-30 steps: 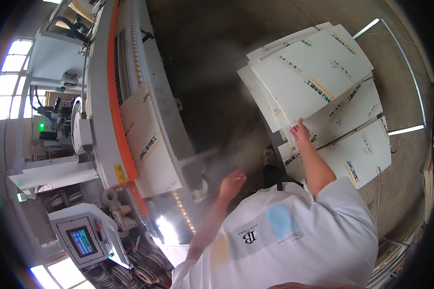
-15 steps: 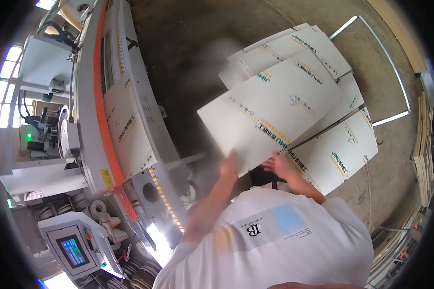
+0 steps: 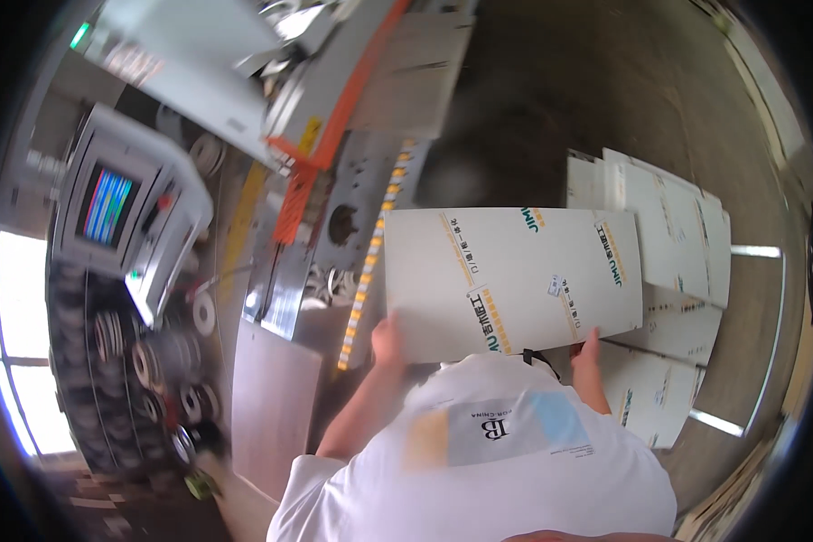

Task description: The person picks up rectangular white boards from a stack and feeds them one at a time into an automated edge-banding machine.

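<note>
While standing between a machine (image 3: 363, 167) and a stack of boards (image 3: 673, 235), hold a white printed board (image 3: 515, 271) in front of the shirt (image 3: 506, 465). Have the left hand (image 3: 388, 343), blurred, clamped on its near left corner, and the right hand (image 3: 586, 354) clamped on its near edge toward the right, thumb (image 3: 593, 337) uppermost. Have yellow rollers (image 3: 367, 269) just beside the board's left edge and a control screen (image 3: 108, 206) farther left.
</note>
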A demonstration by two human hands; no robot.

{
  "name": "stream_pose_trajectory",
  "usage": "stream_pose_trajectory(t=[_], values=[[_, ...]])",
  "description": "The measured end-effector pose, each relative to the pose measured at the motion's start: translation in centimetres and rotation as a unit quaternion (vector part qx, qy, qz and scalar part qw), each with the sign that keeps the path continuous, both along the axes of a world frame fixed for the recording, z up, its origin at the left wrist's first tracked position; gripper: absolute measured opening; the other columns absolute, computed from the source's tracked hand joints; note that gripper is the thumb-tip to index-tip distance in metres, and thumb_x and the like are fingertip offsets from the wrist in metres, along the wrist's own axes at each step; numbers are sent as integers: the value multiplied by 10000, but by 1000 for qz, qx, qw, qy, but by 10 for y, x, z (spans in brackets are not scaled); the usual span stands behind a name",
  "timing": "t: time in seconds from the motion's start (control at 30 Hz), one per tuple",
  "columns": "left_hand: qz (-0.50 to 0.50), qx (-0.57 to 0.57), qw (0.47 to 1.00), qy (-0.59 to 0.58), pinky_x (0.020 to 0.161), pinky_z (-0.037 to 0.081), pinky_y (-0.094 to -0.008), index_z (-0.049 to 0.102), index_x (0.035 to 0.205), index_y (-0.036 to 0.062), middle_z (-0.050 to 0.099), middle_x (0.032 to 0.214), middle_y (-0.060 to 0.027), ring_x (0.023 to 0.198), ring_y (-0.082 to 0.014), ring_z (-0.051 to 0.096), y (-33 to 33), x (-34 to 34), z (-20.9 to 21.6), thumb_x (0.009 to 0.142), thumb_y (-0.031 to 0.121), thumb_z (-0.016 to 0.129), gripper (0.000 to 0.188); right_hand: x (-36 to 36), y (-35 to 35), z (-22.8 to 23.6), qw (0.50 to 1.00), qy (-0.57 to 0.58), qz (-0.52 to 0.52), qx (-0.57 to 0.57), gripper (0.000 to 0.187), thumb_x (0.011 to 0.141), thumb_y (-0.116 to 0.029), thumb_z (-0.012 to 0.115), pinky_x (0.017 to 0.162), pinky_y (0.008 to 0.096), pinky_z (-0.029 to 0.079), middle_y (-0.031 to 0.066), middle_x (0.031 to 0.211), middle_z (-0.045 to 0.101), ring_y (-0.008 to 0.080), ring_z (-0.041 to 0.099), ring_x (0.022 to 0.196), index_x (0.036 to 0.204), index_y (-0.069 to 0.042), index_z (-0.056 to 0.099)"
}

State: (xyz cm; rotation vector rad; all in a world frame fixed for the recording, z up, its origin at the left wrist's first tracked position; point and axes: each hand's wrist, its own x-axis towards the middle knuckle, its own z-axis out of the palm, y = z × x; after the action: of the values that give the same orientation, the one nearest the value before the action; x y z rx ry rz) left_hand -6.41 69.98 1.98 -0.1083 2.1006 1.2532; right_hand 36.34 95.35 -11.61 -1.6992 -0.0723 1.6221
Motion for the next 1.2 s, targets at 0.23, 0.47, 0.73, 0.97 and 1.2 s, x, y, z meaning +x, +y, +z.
stream_pose_trajectory(t=[0.23, 0.47, 0.73, 0.97, 1.2], values=[[277, 100, 955, -37, 710, 513, -326, 681, 1001, -47, 681, 872, -85, 771, -186, 637, -121, 41, 3, 967, 375, 594, 432, -73, 11, 37, 980, -22, 200, 5, 411, 915, -563, 607, 595, 250, 406, -53, 909, 649, 89, 572, 763, 1068, -182, 623], [417, 131, 899, -1, 763, 521, -383, 653, 1103, -53, 683, 998, -110, 862, -234, 646, -231, 90, -52, 974, 365, 550, 449, -195, -5, 83, 914, -27, 402, 55, 345, 921, -509, 635, 600, 267, 414, -42, 831, 603, 97, 568, 755, 964, -168, 619], [498, 245, 824, -118, 888, 521, -480, 524, 1328, 1, 638, 1222, -127, 1083, -300, 629, -340, 117, -52, 967, 390, 506, 531, -286, -56, 92, 756, 13, 639, 144, 390, 951, -451, 595, 607, 305, 507, 28, 917, 661, 139, 633, 792, 1026, -72, 644], [353, -41, 931, -89, 815, 513, -378, 634, 1176, -40, 687, 1052, -132, 907, -239, 670, -373, 149, -50, 966, 617, 459, 712, -335, -71, 94, 527, -98, 817, 213, 455, 930, -393, 564, 606, 307, 538, 123, 701, 679, 188, 656, 598, 845, 42, 663], [456, -83, 885, 38, 745, 524, -384, 661, 1059, -122, 719, 911, -185, 822, -276, 692, -341, 124, -50, 957, 662, 429, 824, -365, -82, 98, 550, -80, 805, 209, 436, 1008, -352, 532, 546, 262, 509, 62, 687, 627, 128, 598, 569, 845, 38, 639]])
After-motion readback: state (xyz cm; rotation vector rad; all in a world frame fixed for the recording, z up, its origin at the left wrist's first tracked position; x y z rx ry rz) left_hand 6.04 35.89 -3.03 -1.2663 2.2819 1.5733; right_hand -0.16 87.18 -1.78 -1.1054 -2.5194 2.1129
